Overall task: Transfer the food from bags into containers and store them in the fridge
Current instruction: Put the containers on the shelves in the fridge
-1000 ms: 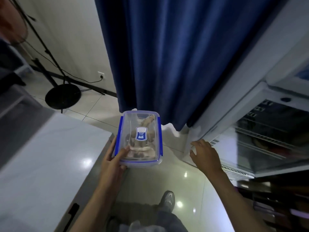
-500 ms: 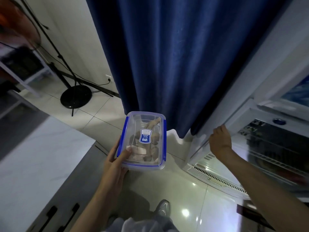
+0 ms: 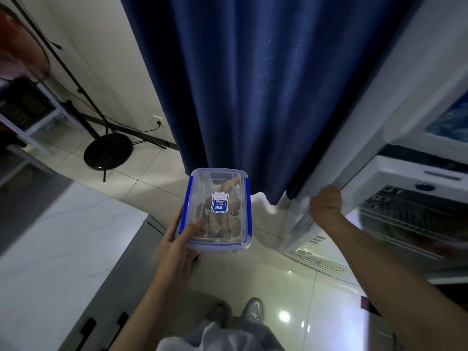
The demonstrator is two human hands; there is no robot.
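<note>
A clear plastic container point(image 3: 222, 188) with blue lid clips and brownish food inside is held level in front of me. My left hand point(image 3: 177, 247) grips its near left corner, thumb on the lid and fingers underneath. My right hand point(image 3: 325, 205) holds the edge of the white fridge door point(image 3: 395, 115), fingers curled round it. The fridge point(image 3: 410, 219) stands open at the right, with wire shelves and dark items inside.
A blue curtain point(image 3: 253, 84) hangs straight ahead, beside the fridge door. A white countertop point(image 3: 58, 249) with grey cabinet fronts lies at the left. A black round-based stand point(image 3: 108, 150) and cables sit on the tiled floor behind it. My shoes point(image 3: 249, 310) show below.
My right hand rose along the fridge door's edge and the door swung wider. The container stayed in my left hand, moving slightly forward.
</note>
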